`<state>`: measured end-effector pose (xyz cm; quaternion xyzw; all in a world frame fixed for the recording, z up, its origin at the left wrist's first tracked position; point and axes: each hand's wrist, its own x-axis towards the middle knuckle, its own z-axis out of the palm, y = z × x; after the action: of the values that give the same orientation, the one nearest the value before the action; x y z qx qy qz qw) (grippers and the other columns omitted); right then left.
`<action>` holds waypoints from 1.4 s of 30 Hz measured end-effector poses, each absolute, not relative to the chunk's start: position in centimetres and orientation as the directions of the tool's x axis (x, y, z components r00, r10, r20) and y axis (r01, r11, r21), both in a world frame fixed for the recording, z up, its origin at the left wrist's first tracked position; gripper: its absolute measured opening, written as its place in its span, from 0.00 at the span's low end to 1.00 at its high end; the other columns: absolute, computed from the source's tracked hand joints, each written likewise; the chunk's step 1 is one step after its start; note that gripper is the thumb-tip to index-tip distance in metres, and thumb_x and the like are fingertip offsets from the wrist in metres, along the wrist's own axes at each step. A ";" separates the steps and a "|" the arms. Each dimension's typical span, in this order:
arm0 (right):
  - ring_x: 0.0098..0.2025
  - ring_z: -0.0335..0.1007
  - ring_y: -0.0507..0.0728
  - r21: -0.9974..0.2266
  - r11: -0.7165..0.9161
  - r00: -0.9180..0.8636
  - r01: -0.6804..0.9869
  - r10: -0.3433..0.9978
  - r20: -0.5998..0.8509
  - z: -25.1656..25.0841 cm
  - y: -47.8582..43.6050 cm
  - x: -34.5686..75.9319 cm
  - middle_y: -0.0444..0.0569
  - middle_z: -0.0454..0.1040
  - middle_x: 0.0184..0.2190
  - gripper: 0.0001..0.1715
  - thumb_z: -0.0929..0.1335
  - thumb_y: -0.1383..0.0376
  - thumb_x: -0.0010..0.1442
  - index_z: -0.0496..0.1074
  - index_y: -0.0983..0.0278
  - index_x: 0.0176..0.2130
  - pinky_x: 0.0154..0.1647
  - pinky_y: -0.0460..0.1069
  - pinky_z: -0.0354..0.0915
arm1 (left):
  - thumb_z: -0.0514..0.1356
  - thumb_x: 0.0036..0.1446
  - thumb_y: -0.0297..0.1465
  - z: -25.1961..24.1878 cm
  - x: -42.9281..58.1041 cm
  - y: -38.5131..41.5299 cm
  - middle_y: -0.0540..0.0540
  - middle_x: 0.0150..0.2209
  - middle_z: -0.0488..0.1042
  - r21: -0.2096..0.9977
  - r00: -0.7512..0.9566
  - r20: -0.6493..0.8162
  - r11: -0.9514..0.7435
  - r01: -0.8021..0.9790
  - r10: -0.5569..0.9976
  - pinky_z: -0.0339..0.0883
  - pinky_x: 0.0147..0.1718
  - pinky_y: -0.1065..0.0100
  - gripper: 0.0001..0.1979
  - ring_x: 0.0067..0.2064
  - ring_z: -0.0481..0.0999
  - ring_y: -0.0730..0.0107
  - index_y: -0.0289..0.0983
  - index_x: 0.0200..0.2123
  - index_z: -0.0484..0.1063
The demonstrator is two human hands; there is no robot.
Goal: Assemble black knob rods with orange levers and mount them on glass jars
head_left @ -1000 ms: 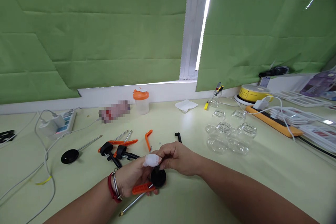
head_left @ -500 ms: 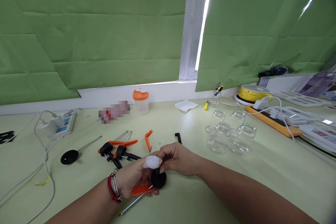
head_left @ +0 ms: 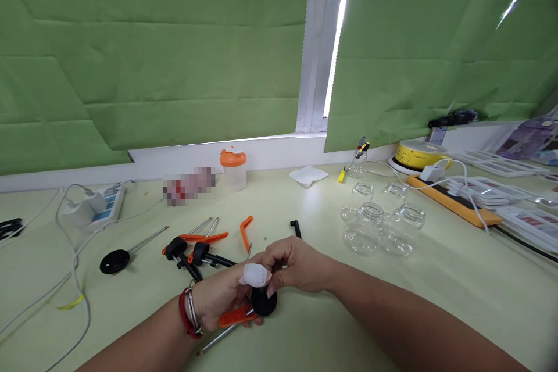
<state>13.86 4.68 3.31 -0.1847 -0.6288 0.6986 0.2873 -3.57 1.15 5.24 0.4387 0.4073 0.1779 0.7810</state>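
Note:
My left hand (head_left: 220, 299) is closed round a tool with a black round head (head_left: 264, 303), an orange lever (head_left: 234, 317) and a thin metal rod (head_left: 218, 338) that sticks out toward me. A white bandage wraps one of its fingers. My right hand (head_left: 296, 264) is closed in a pinch at the top of the black head, touching the left fingers. Whether it holds a small part there is hidden. Behind my hands lie two similar black-and-orange clamps (head_left: 192, 247), a loose orange lever (head_left: 245, 231), a small black L-shaped piece (head_left: 296, 227) and a black disc on a rod (head_left: 115, 260).
Several empty glass jars (head_left: 378, 224) stand to the right. An orange power strip (head_left: 453, 200) with a white charger, a yellow spool (head_left: 418, 154) and flat white trays lie far right. A white power strip (head_left: 93, 209) with grey cables is at left. An orange-lidded cup (head_left: 233, 168) stands by the wall.
My hands have stayed in place. The right fingers have shifted slightly down over the black head, and the bandaged finger now sits closer against them.

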 end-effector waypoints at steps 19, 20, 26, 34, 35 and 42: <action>0.37 0.71 0.53 -0.886 0.461 -0.793 0.050 0.558 0.246 5.1 4.6 14.8 0.47 0.76 0.33 0.12 0.74 0.60 0.47 0.76 0.65 0.31 0.39 0.46 0.65 | 0.56 0.42 0.35 5.8 -3.2 0.9 0.50 0.28 0.69 0.856 0.611 -0.451 0.510 0.090 0.650 0.56 0.20 0.72 0.19 0.21 0.67 0.73 0.39 0.40 0.63; 0.37 0.71 0.53 -0.887 0.460 -0.794 0.046 0.556 0.247 5.0 4.6 14.8 0.47 0.76 0.33 0.13 0.74 0.59 0.46 0.76 0.65 0.31 0.39 0.46 0.65 | 0.56 0.42 0.35 5.8 -3.2 0.9 0.50 0.28 0.69 0.856 0.609 -0.452 0.509 0.091 0.652 0.56 0.20 0.72 0.19 0.21 0.67 0.73 0.39 0.41 0.63; 0.37 0.71 0.53 -0.928 0.373 -0.791 -0.001 0.567 0.229 4.8 4.5 14.7 0.47 0.76 0.33 0.14 0.74 0.59 0.44 0.75 0.66 0.30 0.39 0.46 0.66 | 0.56 0.41 0.35 5.7 -3.2 0.9 0.50 0.27 0.68 0.854 0.611 -0.453 0.512 0.090 0.649 0.57 0.20 0.72 0.20 0.22 0.68 0.73 0.39 0.41 0.64; 0.39 0.72 0.55 -0.976 0.207 -0.809 -0.068 0.561 0.176 4.7 4.6 14.7 0.48 0.76 0.34 0.13 0.75 0.60 0.43 0.74 0.66 0.29 0.42 0.49 0.67 | 0.57 0.42 0.35 5.7 -3.2 0.9 0.50 0.28 0.68 0.856 0.622 -0.448 0.510 0.089 0.643 0.56 0.19 0.73 0.20 0.21 0.66 0.75 0.39 0.42 0.64; 0.39 0.72 0.55 -0.975 0.213 -0.809 -0.063 0.561 0.175 4.7 4.6 14.7 0.48 0.76 0.35 0.14 0.75 0.60 0.43 0.74 0.66 0.29 0.42 0.49 0.67 | 0.57 0.42 0.35 5.8 -3.2 0.9 0.50 0.28 0.68 0.857 0.625 -0.442 0.508 0.082 0.644 0.56 0.19 0.73 0.20 0.21 0.66 0.75 0.39 0.41 0.64; 0.39 0.72 0.56 -0.985 0.151 -0.800 -0.089 0.578 0.161 4.5 4.4 14.5 0.49 0.76 0.34 0.16 0.76 0.60 0.39 0.73 0.67 0.27 0.41 0.49 0.67 | 0.57 0.42 0.34 5.9 -3.2 0.8 0.50 0.27 0.68 0.855 0.626 -0.444 0.511 0.084 0.641 0.56 0.20 0.72 0.19 0.21 0.66 0.74 0.39 0.41 0.64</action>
<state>14.51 4.40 4.54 -0.1719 -0.7108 0.6284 0.2652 -3.17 0.83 5.86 0.4605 0.3931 0.1796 0.7753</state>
